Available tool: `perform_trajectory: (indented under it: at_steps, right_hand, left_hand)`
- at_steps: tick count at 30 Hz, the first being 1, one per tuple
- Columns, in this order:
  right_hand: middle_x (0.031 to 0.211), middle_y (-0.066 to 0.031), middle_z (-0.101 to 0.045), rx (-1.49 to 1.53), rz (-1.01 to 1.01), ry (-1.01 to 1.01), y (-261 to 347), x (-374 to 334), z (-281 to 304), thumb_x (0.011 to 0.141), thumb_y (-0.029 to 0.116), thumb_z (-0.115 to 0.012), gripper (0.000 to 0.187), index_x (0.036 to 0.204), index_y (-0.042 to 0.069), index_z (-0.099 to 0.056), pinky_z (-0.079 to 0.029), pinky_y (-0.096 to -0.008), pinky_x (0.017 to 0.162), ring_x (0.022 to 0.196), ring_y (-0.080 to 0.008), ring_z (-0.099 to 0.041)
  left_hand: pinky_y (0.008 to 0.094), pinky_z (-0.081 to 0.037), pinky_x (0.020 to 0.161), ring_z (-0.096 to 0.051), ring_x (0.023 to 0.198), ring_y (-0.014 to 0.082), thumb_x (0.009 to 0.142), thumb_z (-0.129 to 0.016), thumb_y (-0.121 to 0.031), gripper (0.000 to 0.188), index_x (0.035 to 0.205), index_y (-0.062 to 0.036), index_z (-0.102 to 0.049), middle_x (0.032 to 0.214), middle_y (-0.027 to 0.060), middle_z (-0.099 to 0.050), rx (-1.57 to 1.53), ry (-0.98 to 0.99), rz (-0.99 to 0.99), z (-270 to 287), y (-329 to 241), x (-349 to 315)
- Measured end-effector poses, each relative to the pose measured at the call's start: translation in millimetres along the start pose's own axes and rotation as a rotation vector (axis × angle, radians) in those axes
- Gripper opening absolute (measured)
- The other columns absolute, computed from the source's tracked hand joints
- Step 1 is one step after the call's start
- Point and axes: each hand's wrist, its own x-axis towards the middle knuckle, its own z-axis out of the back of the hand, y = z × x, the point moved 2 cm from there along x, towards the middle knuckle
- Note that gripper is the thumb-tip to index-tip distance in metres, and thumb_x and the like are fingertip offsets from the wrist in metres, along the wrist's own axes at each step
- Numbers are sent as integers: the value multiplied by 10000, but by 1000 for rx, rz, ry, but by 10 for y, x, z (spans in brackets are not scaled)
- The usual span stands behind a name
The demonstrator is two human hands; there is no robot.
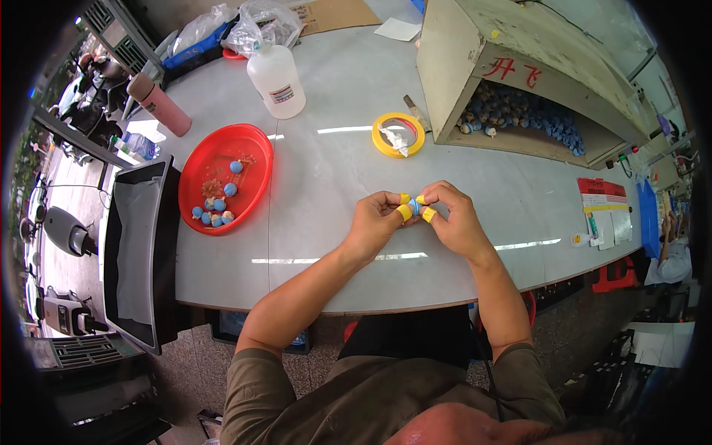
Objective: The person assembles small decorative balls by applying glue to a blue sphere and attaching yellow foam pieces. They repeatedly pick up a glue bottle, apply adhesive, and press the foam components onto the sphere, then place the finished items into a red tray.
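Over the middle of the grey table, my left hand (373, 225) and my right hand (458, 222) meet at a small blue piece (414, 206), pinching it from both sides. Thumbs and forefingers wear yellow wraps at their tips, which cover much of the piece, so its exact kind cannot be made out. Beyond my hands lies a roll of yellow tape (417, 141) with crumpled white material on it. At the left, a red round tray (256, 189) holds several small blue-and-cream pieces (231, 190), similar in colour to the one in my fingers.
A cream box (452, 96), open at its front, stands far right with many blue pieces (512, 111) inside. A white plastic bottle (276, 78) and a pink flask (167, 110) stand far left. The black bin (165, 245) adjoins the table's left edge. Red-and-white papers (604, 194) lie right.
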Motion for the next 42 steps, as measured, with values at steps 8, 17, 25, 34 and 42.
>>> perform_trajectory:
  at_steps: [8,17,25,34,42]
  right_hand:
    - [1027,-139,-670,-52,40,8,14,-10,-10,767,-172,-592,255,973,-23,-616,-542,-361,876,973,-304,-673]
    - [994,-84,-698,237,-243,-15,-156,-10,-31,876,-61,-720,129,971,-19,-644,-561,-315,870,905,-165,-683]
    - [1004,-81,-634,220,-156,49,-134,-35,-4,880,-123,-666,137,965,-31,-610,-561,-296,860,924,-156,-650]
    - [1004,-62,-627,172,-163,59,-119,-44,-11,897,-98,-662,133,985,-17,-605,-551,-286,854,927,-137,-631]
    - [948,-16,-672,548,-530,52,-89,-23,-75,964,98,-701,149,1060,5,-638,-494,-215,694,805,-41,-594]
  left_hand:
    - [333,-602,969,-700,1058,222,997,-651,-22,221,1162,107,-579,1147,164,-665,57,-10,11,27,36,18]
    - [353,-584,997,-694,1087,228,994,-655,-16,227,1184,79,-576,1193,180,-673,-31,35,-54,14,21,8]
    - [291,-577,919,-699,1052,180,981,-663,7,218,1174,84,-593,1142,168,-710,97,28,-22,10,1,-11]
    - [326,-589,949,-706,1033,191,987,-663,-14,205,1158,80,-599,1160,163,-692,81,29,-40,3,15,-10]
    - [320,-598,900,-711,1014,198,1041,-626,-129,259,1225,51,-591,1127,136,-685,30,-33,79,0,-33,3]
